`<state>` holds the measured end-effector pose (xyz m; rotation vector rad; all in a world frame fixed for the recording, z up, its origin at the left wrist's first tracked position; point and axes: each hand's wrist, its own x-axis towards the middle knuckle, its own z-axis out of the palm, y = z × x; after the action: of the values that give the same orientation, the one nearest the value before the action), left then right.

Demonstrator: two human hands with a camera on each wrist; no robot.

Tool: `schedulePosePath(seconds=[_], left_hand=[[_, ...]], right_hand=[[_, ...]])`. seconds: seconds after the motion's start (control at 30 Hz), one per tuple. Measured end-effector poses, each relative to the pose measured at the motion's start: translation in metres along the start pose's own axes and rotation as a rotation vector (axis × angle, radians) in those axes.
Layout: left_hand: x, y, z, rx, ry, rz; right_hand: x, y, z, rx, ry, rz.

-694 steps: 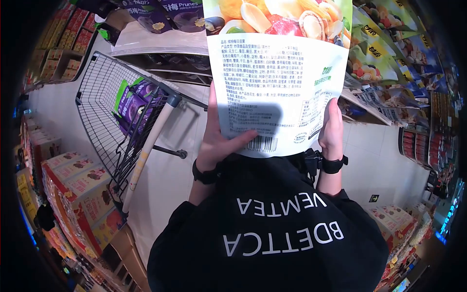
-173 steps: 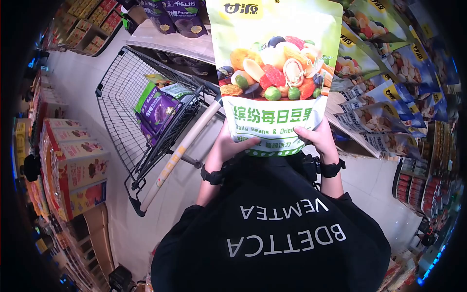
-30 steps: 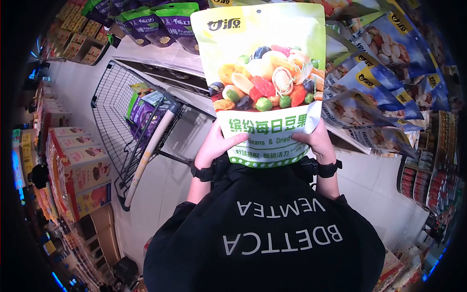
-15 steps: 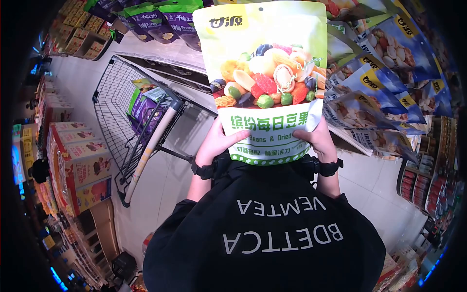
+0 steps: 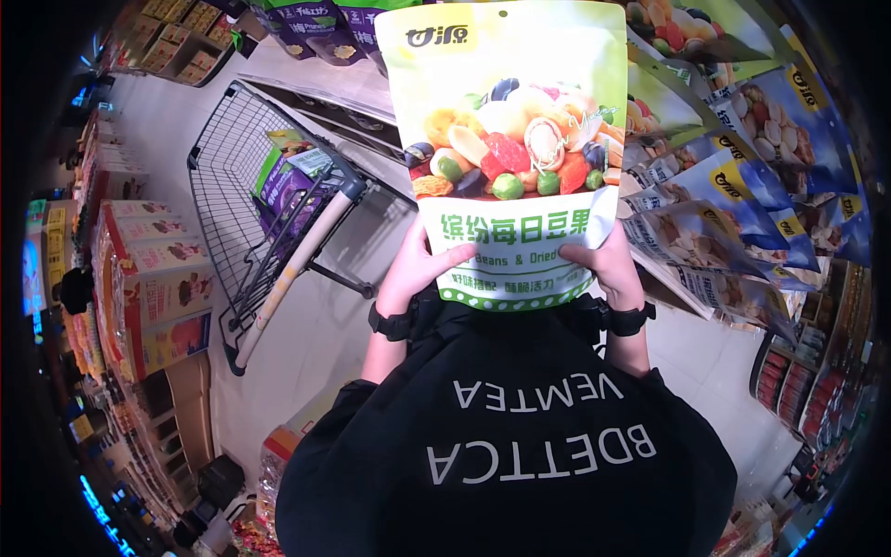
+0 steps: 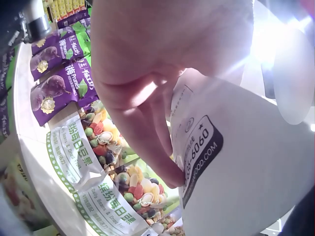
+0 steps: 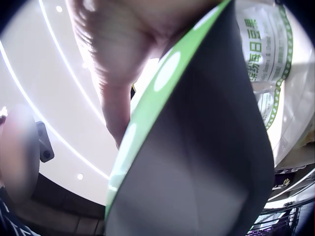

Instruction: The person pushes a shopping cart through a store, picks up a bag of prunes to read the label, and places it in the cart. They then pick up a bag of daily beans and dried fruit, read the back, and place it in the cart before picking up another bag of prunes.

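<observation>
A large pouch of mixed beans and dried fruit (image 5: 509,139), yellow-green above and white below, stands upright before the chest with its printed front to the head camera. My left hand (image 5: 422,265) holds its lower left edge, thumb across the front. In the left wrist view, the fingers of this left hand (image 6: 147,98) press the pouch's white back (image 6: 241,147). My right hand (image 5: 608,265) grips the lower right edge, its thumb also over the front. The right wrist view shows the pouch's grey bottom fold (image 7: 192,157) below the right hand (image 7: 120,54).
To the left stands a shopping cart (image 5: 269,195) holding a purple prune pouch (image 5: 286,200) and other packs. Ahead, a shelf (image 5: 320,85) bears prune pouches (image 5: 320,32). Blue snack pouches (image 5: 780,130) hang over at right. Stacked cartons (image 5: 158,288) flank the far left.
Some seconds ago the pouch's text-covered back faced the camera; its front does now. Lately both hands keep their hold, while the cart and shelves shift slightly in view.
</observation>
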<state>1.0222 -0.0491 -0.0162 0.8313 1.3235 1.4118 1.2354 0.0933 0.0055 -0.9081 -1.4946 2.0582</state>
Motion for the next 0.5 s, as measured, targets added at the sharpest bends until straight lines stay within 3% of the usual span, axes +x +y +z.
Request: schedulePosePath(seconds=[0.1, 0.5], left_hand=[[-0.002, 0.004, -0.002, -0.215, 0.055, 0.084], [-0.015, 0.008, -0.003, -0.113, 0.137, 0.096]], right_hand=[[0.006, 0.000, 0.003, 0.006, -0.003, -0.003], [0.027, 0.000, 0.002, 0.056, -0.102, -0.023]])
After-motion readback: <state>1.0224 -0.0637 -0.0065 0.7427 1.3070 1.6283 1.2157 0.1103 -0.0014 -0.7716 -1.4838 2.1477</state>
